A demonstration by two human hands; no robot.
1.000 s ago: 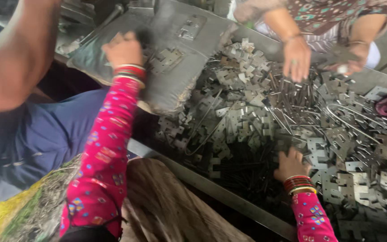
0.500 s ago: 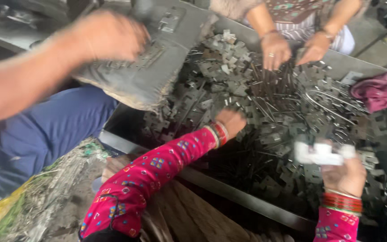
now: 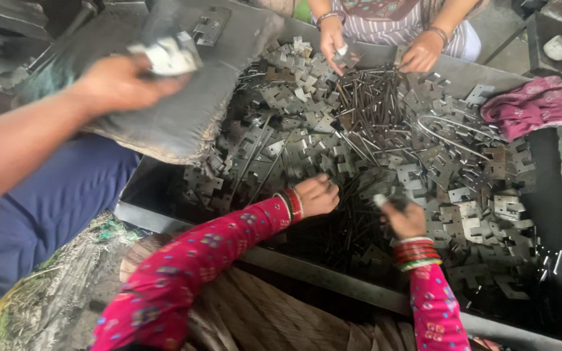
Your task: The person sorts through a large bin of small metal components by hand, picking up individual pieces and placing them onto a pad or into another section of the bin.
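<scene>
My left hand [image 3: 317, 195], in a pink patterned sleeve with red bangles, is curled into a fist in the pile of thin dark metal rods [image 3: 372, 104] and flat grey metal brackets [image 3: 450, 188]; its fingers close on some rods. Just to its right, my right hand [image 3: 406, 220] pinches a small pale metal piece [image 3: 381, 200] above the pile. Both hands are inside the big dark metal tray [image 3: 164, 218].
A person's bare arm reaches in from the left, its hand [image 3: 115, 83] holding a pale bracket [image 3: 167, 55] over a grey sack [image 3: 196, 110]. A second person's two hands [image 3: 333, 40] sort parts at the far side. A pink cloth [image 3: 531, 107] lies at the right.
My right hand came down and left from the right side toward the middle of the pile. My left hand stayed in the pile. The other person's hand now holds a bracket.
</scene>
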